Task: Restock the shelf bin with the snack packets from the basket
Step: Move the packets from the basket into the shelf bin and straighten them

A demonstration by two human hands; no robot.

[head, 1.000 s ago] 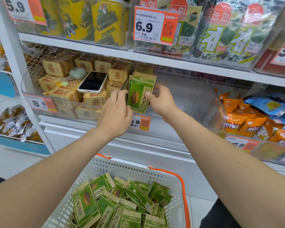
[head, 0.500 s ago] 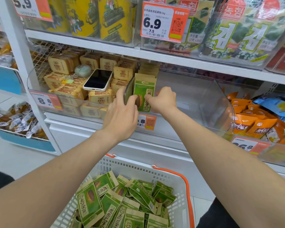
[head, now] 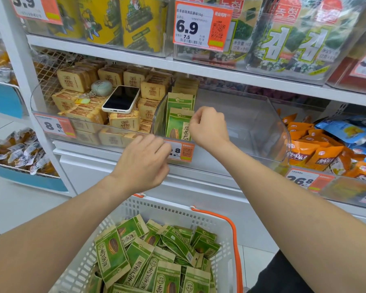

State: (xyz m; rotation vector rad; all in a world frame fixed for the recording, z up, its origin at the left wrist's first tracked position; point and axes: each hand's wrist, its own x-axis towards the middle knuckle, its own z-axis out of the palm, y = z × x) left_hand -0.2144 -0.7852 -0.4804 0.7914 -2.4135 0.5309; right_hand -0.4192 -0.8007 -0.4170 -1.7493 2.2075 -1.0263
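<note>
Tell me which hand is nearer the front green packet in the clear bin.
Right. The right hand sits at the right edge of the front green packet, fingers curled; the left hand is lower, over the price tag.

the left hand [head: 144,163] covers part of the price tag [head: 185,152]. the right hand [head: 209,125] hides its own fingertips against the seed packet [head: 178,126]. the basket [head: 167,205] runs off the bottom edge.
</note>
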